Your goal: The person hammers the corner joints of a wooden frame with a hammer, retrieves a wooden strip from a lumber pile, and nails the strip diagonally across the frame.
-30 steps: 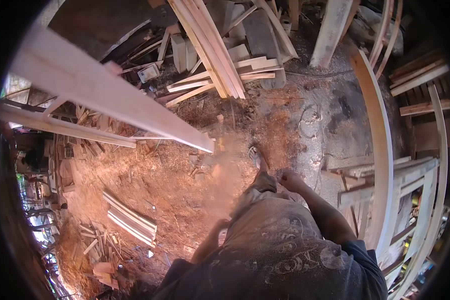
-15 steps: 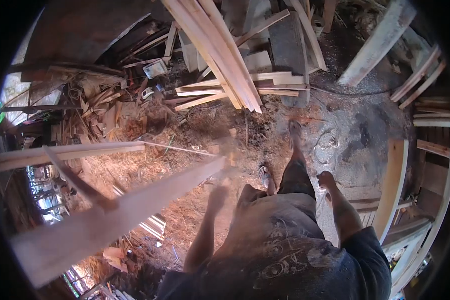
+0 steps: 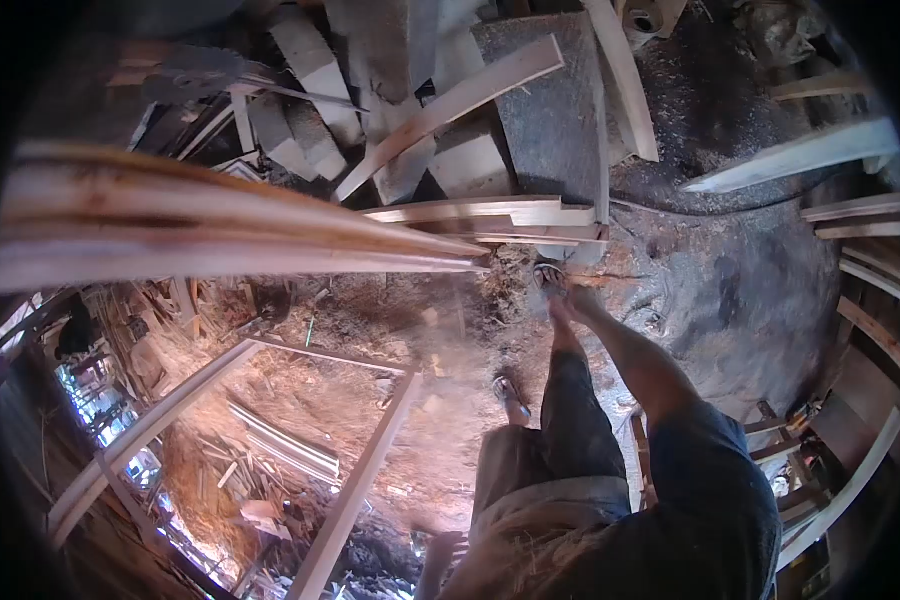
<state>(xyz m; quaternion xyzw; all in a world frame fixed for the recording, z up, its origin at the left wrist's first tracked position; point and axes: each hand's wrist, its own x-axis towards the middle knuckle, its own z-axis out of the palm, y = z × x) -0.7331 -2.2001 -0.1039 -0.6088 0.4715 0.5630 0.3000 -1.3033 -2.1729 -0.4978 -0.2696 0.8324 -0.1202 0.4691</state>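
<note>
My right hand [image 3: 580, 300] reaches forward over my front foot, near the sandal; its fingers are too blurred to make out. Low in the view, my left hand [image 3: 445, 548] hangs beside my left hip, fingers apart and holding nothing. Long boards [image 3: 240, 225] stretch from the left edge to a point ahead of my right hand. Short planks [image 3: 490, 212] lie stacked on the ground beyond my front foot. An upright timber [image 3: 365, 480] stands to the left, between me and a bundle of strips [image 3: 285, 445].
Loose boards [image 3: 450, 115] and a wide dark panel [image 3: 550, 120] lean ahead. A cable [image 3: 710, 212] crosses the floor at front right. Timber pieces [image 3: 870, 215] are stacked along the right. Sawdust and scraps [image 3: 260, 510] cover the ground at left.
I have stepped forward toward the leaning boards. My right hand has moved forward, and my left hand has dropped back beside my hip. The long boards now lie across the upper left of the view.
</note>
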